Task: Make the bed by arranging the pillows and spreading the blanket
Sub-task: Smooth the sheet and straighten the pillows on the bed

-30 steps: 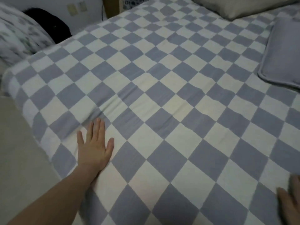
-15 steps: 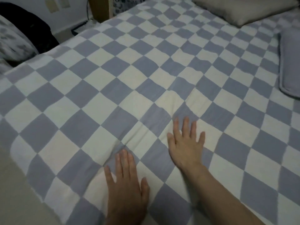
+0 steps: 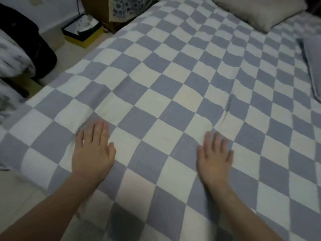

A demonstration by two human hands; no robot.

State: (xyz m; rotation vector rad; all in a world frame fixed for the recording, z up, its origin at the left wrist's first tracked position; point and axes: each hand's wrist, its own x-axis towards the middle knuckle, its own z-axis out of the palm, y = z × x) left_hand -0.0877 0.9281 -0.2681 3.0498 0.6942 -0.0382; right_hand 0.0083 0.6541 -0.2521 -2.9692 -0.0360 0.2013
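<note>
A blue-and-white checkered blanket (image 3: 173, 80) covers the whole bed, with small wrinkles around the middle. My left hand (image 3: 93, 150) lies flat on it near the lower left, fingers straight. My right hand (image 3: 214, 157) presses flat on the blanket to the right, fingers slightly spread. A beige pillow (image 3: 257, 11) rests at the top right of the bed. A grey-blue pillow (image 3: 312, 63) lies along the right edge, partly cut off by the frame.
A black-and-yellow open box (image 3: 82, 33) sits on the floor beyond the bed's left side. A dark bag (image 3: 36, 47) and patterned fabric (image 3: 12, 54) are at the far left. Wooden furniture (image 3: 97, 11) stands at the top.
Both hands have slid apart across the blanket: the left went left, the right went right. The view has shifted, showing more floor and the box.
</note>
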